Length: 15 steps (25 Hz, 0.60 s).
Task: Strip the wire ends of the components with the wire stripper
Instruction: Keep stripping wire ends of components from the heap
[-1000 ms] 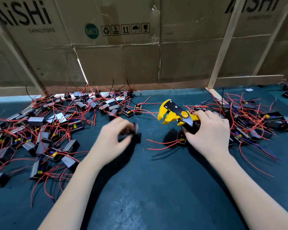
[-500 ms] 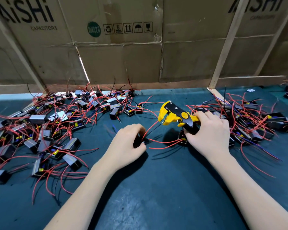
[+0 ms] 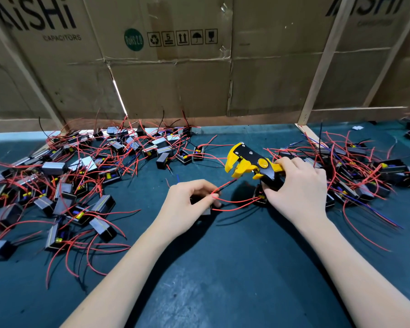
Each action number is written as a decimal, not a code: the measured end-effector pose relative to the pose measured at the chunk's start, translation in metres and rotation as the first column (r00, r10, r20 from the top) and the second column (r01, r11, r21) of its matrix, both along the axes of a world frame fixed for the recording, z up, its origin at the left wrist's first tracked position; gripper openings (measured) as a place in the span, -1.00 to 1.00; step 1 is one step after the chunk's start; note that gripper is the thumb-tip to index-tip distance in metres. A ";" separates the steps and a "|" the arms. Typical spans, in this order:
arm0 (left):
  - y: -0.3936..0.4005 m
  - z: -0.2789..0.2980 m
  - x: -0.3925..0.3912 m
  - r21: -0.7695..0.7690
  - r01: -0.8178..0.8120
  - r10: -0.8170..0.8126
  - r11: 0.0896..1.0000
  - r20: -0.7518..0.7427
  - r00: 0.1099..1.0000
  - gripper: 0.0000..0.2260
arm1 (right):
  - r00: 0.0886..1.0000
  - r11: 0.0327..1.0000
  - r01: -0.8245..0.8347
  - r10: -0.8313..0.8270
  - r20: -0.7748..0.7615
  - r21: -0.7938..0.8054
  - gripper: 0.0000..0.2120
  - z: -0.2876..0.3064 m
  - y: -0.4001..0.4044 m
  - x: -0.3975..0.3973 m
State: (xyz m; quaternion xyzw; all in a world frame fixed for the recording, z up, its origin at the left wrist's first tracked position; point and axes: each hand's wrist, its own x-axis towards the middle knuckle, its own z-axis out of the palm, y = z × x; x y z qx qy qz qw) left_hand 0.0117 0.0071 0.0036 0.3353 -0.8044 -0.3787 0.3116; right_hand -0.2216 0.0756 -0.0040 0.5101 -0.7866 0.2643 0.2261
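Cardboard carton wall (image 3: 175, 74) beyond both hands, printed with handling symbols. Dark green desk (image 3: 223, 268) under everything.

Big pile of components (image 3: 64, 185) out past the left hand, black boxy bodies with red leads tangled together. Second pile (image 3: 355, 171) beyond and outboard of the right hand.

Right hand (image 3: 298, 185) wrapped round the handles of the wire stripper (image 3: 249, 162), fingers curled tight on the grip; yellow-and-black head pointing toward the left hand, mouth standing apart, nothing in it yet.

Left hand (image 3: 187, 200) curled over one black component (image 3: 202, 204) on the desk, fingers pinching its red wire (image 3: 223, 184) near the body; free end aimed up toward the stripper head, just short of it. Another component (image 3: 260, 197) tucked under the right hand, its leads trailing toward the left hand.

Handling, as judged: component light and rigid, fine to pin by the body. Wire thin, springy, apt to flick aside. Best pinched close behind the tip so the end stays straight going into the stripper. Insulation likely slick; firm pinch needed against the pull.
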 end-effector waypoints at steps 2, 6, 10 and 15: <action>-0.001 0.000 0.000 0.064 -0.016 0.019 0.998 -0.049 0.999 -0.96 | 1.000 1.000 0.003 -0.003 0.004 0.000 -0.64 0.001 0.000 0.001; -0.003 0.001 0.001 0.202 0.000 0.039 0.979 -0.186 0.982 -0.92 | 1.000 1.000 0.021 -0.021 0.022 -0.012 -0.64 0.001 0.001 0.000; -0.003 0.002 0.000 0.210 0.004 0.042 0.978 -0.212 0.976 -0.89 | 0.999 0.999 0.032 -0.032 0.036 -0.006 -0.62 0.002 0.001 0.000; -0.002 0.001 0.000 0.220 0.004 0.042 0.975 -0.204 0.978 -0.88 | 0.999 0.999 0.037 -0.037 0.032 -0.002 -0.60 0.001 0.001 0.000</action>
